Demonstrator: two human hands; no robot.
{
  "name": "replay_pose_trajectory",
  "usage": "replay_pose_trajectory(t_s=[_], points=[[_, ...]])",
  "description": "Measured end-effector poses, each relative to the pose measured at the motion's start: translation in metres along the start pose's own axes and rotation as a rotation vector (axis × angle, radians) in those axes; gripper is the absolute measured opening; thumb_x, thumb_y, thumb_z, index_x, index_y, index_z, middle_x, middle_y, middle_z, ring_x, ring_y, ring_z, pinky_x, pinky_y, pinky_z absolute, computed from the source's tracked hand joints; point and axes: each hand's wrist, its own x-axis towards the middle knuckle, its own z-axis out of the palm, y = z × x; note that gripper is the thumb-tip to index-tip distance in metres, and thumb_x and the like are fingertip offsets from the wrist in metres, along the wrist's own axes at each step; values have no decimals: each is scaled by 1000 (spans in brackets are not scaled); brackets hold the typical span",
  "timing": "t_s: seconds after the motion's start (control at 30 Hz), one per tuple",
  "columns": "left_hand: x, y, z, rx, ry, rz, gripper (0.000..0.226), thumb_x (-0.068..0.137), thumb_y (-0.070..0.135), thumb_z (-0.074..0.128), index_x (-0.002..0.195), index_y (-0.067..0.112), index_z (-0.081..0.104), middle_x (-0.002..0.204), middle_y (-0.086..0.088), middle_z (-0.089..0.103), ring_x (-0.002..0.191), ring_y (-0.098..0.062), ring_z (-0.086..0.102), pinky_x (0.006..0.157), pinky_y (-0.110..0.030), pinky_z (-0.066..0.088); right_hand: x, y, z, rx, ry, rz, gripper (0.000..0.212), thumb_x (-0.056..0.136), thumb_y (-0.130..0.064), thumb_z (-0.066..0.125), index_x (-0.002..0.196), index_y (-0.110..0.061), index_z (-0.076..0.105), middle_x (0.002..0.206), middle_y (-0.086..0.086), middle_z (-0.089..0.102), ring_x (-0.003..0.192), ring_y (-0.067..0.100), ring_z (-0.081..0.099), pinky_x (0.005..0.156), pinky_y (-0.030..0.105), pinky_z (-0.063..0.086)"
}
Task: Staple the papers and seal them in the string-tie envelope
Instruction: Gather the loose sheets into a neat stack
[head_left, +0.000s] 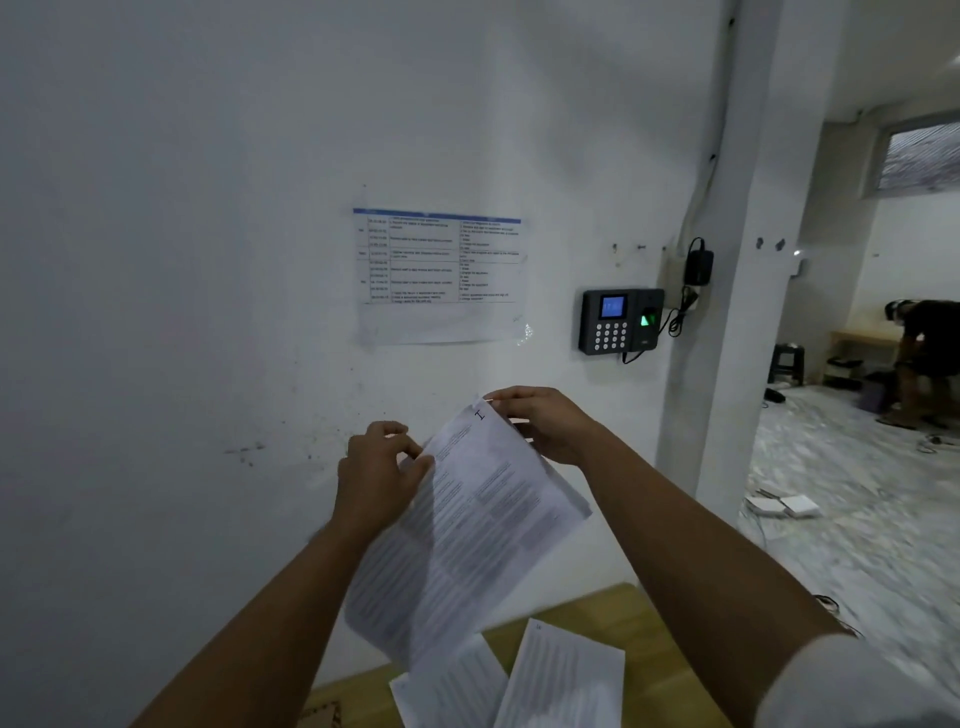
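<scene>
Small stack of white printed paper sheets (467, 530) held up in the air above the near table, tilted, top corner pointing up and right, a handwritten mark near that corner. Sheets slightly fanned along the right edge; exact count unclear because of blur. Left hand (376, 475) grips the stack at its upper left edge, fingers curled, thumb and fingertips pinching the paper. Right hand (545, 423) holds the top corner, fingers curled round the back of the sheets, thumb on the front. Both forearms reach forward from the near edge of view; a white sleeve (852, 686) shows at the near right.

Below the stack, two more loose white printed sheets (519, 680) lie on the light wooden table (597, 610), overlapping at the near edge, not touched by either hand. No container is visible among these things.

Farther out: white wall (182, 260) with a printed schedule sheet with a blue header bar (439, 260) taped to it. Right of that, a dark grey fingerprint and keypad terminal (621, 321) mounted on the wall, screen lit blue, cable running up to a black power adapter (698, 265). White pillar (727, 312) beside it. Far right, another person in dark clothes (930, 348) bends over on a pale marbled floor (857, 493).
</scene>
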Motion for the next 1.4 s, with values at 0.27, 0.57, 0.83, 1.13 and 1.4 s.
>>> replay_pose_trajectory(t_s=[0.27, 0.57, 0.83, 1.13, 1.4], points=[[3, 0, -2, -36, -92, 17, 17, 98, 40, 63, 89, 26, 65, 87, 10, 68, 83, -10, 66, 71, -28, 50, -1, 0, 2, -22, 16, -68, 20, 95, -26, 70, 111, -17, 78, 112, 6, 75, 97, 25, 69, 85, 35, 56], [5, -8, 4, -129, -52, -35, 13, 98, 38, 62, 95, 26, 59, 89, 8, 67, 82, -13, 65, 72, -36, 56, 1, 41, -8, -267, 164, -254, 34, 81, -17, 84, 113, -18, 75, 97, 26, 73, 93, 30, 75, 92, 44, 59], [-9, -23, 24, -191, -218, 88, 52, 104, 14, 51, 153, 28, 41, 131, -2, 67, 111, -15, 63, 99, -35, 50, -1, 65, -21, -173, 164, -235, 36, 83, -5, 81, 117, -13, 74, 84, 24, 74, 83, 26, 73, 87, 30, 59], [-10, -35, 81, -195, -277, 121, 49, 106, 14, 45, 151, 30, 46, 80, -1, 72, 53, -3, 53, 66, -25, 51, 7, 109, -45, -270, 216, -101, 33, 92, -7, 73, 124, -13, 72, 90, 15, 73, 80, 8, 71, 73, 14, 54], [-16, -68, 165, -244, -431, -33, 48, 104, 12, 44, 150, 28, 49, 69, 15, 58, 56, 2, 47, 67, -22, 43, 34, 181, -79, -270, 169, 99, 34, 91, -8, 75, 124, -10, 71, 67, 3, 62, 66, 7, 65, 69, 13, 51]])
